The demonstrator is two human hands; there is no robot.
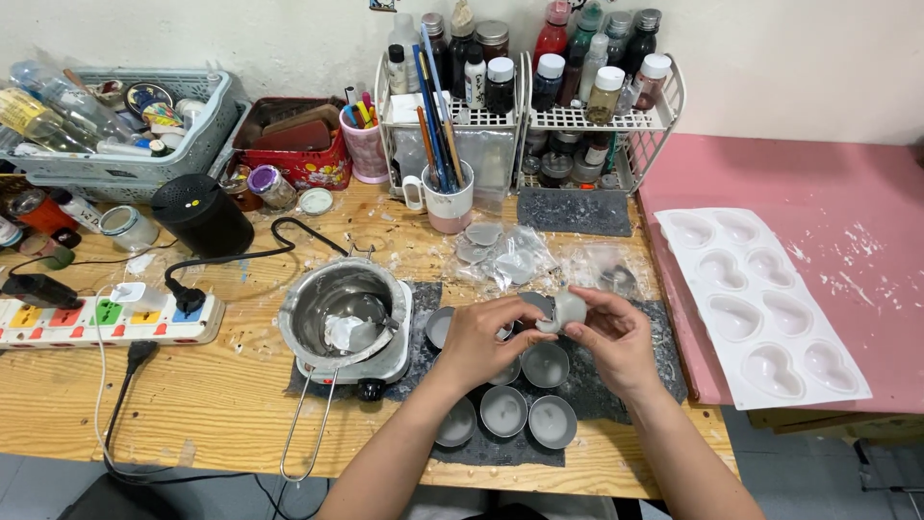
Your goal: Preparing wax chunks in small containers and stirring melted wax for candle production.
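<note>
Small round tins [527, 409]: set in a cluster on a dark mat [500, 451] at the near table edge; pale grey wax is seen filling each.
Left hand [478, 339]: curled above the tins, fingertips closed on the rim of one tin beside the pale lump.
Right hand [616, 337]: a small pale wax lump [568, 308] is pinched between thumb and fingers, held just over the tins.
Steel melting pot [342, 313]: seated on a small hotplate left of the tins; a white wax remnant lies inside.
White heart-shaped mould tray [760, 303]: laid on a pink sheet at right; cavities appear unfilled.
Mug [448, 204]: brushes are stood in it.
Wire racks [529, 116]: stocked with capped bottles and jars along the wall.
</note>
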